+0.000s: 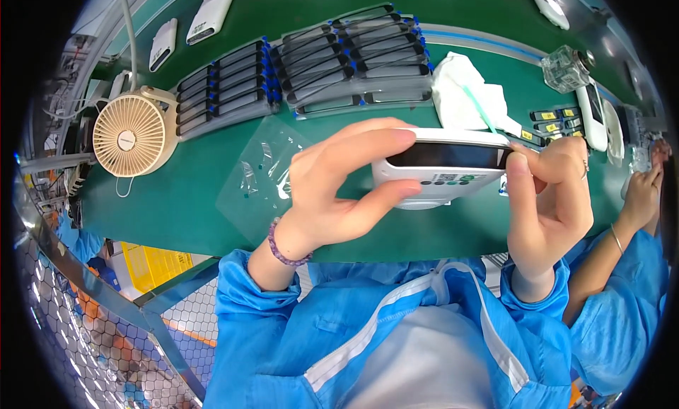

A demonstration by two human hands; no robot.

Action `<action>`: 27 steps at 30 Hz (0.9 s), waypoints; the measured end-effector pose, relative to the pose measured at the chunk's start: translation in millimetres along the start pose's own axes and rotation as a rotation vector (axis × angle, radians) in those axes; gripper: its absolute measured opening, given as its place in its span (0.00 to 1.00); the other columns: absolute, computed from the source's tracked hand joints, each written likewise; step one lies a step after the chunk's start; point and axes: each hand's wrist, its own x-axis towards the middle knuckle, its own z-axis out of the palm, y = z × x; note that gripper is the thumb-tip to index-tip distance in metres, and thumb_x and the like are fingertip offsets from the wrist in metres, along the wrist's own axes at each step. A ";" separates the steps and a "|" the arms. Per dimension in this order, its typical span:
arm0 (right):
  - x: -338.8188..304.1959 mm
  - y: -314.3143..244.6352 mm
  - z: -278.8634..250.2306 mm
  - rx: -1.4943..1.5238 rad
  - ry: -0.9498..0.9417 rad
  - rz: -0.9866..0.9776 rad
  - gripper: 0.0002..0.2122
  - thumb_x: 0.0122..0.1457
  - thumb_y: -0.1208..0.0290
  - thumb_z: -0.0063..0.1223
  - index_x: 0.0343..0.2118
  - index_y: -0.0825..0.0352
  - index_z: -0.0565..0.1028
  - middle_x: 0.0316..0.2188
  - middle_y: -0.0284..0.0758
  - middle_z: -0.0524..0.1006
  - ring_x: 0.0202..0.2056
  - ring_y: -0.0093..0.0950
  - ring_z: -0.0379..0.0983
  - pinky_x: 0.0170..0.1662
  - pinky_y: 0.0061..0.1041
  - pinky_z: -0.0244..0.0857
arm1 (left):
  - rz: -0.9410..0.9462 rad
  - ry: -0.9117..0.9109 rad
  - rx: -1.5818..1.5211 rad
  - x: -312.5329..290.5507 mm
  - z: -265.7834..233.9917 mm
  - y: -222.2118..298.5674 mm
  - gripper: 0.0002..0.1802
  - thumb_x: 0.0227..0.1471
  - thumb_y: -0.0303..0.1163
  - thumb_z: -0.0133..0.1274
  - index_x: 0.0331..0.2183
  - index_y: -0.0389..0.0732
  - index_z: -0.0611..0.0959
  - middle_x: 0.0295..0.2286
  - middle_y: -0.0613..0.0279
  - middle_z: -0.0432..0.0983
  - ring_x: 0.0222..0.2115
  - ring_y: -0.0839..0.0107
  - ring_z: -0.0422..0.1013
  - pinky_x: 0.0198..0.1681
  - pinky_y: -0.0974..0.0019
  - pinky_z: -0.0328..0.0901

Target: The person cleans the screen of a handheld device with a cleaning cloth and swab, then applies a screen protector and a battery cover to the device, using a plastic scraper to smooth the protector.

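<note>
Above the green bench mat (184,197), both hands' fingers (375,143) clamp a white handset (442,170); a beige fan (131,133) stands left.

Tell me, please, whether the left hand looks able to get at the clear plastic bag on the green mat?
Probably yes: the clear plastic bag lies flat right beside the left hand with nothing between them, but that hand now grips the white handheld device and would have to release it.
</note>
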 end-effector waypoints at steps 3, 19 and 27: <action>2.4 -5.2 -3.4 -0.169 -0.011 -0.184 0.07 0.33 0.87 0.55 0.20 0.72 0.73 0.13 0.31 0.65 0.17 0.24 0.56 0.22 0.21 0.49 | 0.004 -0.005 -0.061 1.4 -2.6 1.9 0.23 0.31 0.22 0.62 0.35 0.33 0.74 0.31 0.49 0.74 0.31 0.60 0.73 0.32 0.68 0.68; 5.4 -40.2 -9.1 -0.763 -0.368 -0.246 0.08 0.41 0.86 0.57 0.27 0.76 0.72 0.17 0.35 0.71 0.15 0.22 0.58 0.20 0.22 0.52 | 0.091 -0.391 0.131 7.7 -25.7 5.7 0.32 0.42 0.38 0.58 0.45 0.36 0.61 0.32 0.33 0.69 0.30 0.56 0.70 0.32 0.63 0.67; 9.2 -47.2 -11.2 -0.901 -0.445 -0.263 0.08 0.43 0.84 0.56 0.29 0.75 0.73 0.18 0.38 0.72 0.16 0.22 0.59 0.24 0.22 0.61 | 0.073 -0.375 0.148 10.7 -20.1 11.7 0.32 0.42 0.38 0.58 0.44 0.38 0.60 0.32 0.33 0.69 0.29 0.58 0.71 0.31 0.65 0.68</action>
